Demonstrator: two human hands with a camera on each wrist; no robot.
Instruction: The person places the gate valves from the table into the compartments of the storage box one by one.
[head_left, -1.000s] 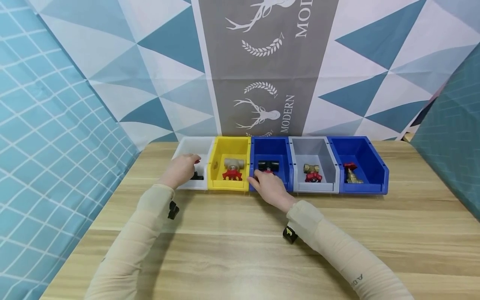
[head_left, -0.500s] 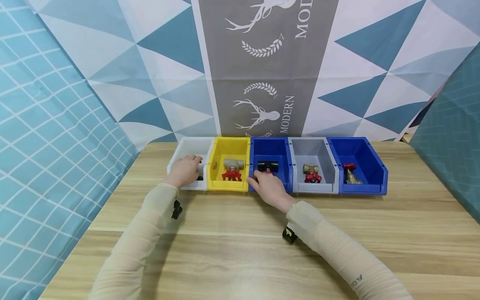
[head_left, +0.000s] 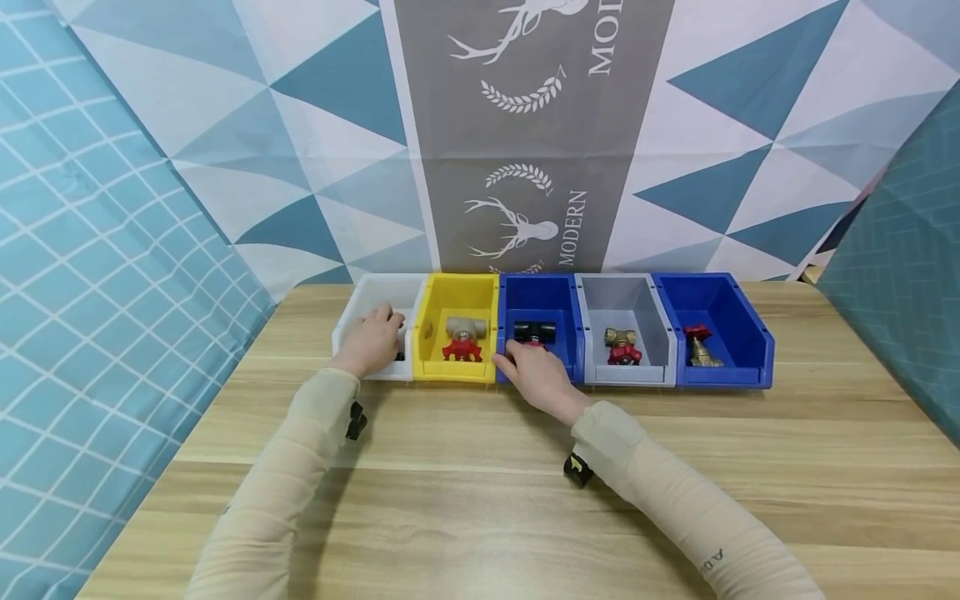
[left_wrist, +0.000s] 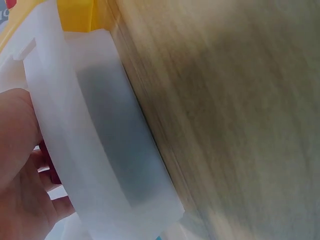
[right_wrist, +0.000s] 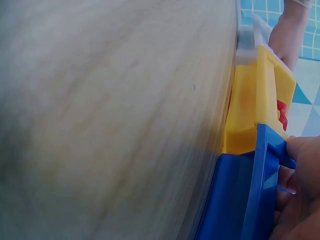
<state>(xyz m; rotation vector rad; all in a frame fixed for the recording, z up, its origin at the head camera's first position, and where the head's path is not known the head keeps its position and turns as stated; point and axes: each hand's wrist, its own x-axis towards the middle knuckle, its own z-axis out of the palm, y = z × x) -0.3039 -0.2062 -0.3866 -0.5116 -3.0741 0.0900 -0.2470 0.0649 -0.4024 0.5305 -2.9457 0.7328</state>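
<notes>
My left hand (head_left: pixel 369 340) reaches into the white bin (head_left: pixel 347 318) at the left end of the row. In the left wrist view its thumb and curled fingers close around the red part of a valve (left_wrist: pixel 51 167), mostly hidden by the bin wall; a dark end shows in the head view. My right hand (head_left: pixel 542 372) lies over the front of the middle blue bin (head_left: pixel 542 293). Its thumb is at the rim beside the yellow bin, and loosely bent fingers hang inside. Just beyond these fingers lies a black valve (head_left: pixel 535 332) with a red handwheel.
The yellow bin (head_left: pixel 458 372) holds a grey valve (head_left: pixel 465 335) with a red wheel. Brass valves with red wheels lie in the grey bin (head_left: pixel 628 374) and the right blue bin (head_left: pixel 723 379). The bins stand side by side on a wooden table (head_left: pixel 450 492), before a patterned backdrop.
My left hand has shifted slightly right and deeper over the white bin, covering more of the valve there. The right hand stays in place.
</notes>
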